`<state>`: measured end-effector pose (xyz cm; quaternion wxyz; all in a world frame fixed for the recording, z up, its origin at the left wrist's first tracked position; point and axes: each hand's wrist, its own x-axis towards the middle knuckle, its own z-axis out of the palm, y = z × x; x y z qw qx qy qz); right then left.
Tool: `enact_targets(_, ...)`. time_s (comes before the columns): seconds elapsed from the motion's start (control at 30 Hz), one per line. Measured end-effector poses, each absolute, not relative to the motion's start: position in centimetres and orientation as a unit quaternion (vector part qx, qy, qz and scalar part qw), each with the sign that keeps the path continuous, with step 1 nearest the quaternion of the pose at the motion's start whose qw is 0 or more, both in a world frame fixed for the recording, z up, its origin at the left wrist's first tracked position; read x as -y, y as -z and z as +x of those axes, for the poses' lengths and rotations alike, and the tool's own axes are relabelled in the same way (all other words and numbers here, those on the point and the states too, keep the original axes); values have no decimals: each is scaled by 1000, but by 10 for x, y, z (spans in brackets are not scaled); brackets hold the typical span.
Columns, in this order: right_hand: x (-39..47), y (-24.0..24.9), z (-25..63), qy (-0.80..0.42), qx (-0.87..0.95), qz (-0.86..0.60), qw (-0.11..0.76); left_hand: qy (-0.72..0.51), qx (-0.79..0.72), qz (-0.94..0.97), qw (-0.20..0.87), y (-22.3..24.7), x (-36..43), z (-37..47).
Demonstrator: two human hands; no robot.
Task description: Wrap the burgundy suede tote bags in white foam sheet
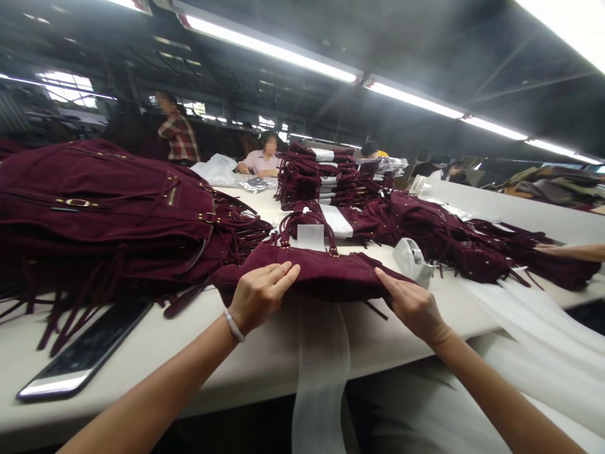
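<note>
A maroon bag (326, 271) with two thin handles lies across the middle of the table, its near edge lifted between my hands. My left hand (262, 291) grips its left part, thumb on top and the other fingers folded under. At the right end, my right hand (413, 306) is closed on the same bag, the lower fingers hidden. A white translucent strip (324, 353) runs from beneath the bag down over the table's front edge. Just beyond the bag is a small pale sheet (311, 237) between the handles.
Piled maroon bags (104, 208) fill the left, beside a dark phone (87, 353). Further back is a stack of folded bags (321, 173). A white tape dispenser (412, 260) stands right of centre. Another person's hand (571, 251) touches bags at far right, near white sheeting (534, 340).
</note>
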<state>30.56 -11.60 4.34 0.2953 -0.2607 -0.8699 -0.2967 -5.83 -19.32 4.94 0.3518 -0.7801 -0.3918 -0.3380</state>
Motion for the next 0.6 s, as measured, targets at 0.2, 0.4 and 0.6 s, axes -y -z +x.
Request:
enact_targets(0.2, 187, 9, 327, 244, 893, -277, 259, 276, 370, -834, 303, 4, 263, -49)
enact_targets(0.4, 209, 101, 322, 247, 871, -322, 277, 172, 413, -849, 281, 53, 279, -44)
enact_targets(0.6, 194, 59, 326, 163, 923, -296, 186, 26, 445, -876, 185, 30, 263, -27)
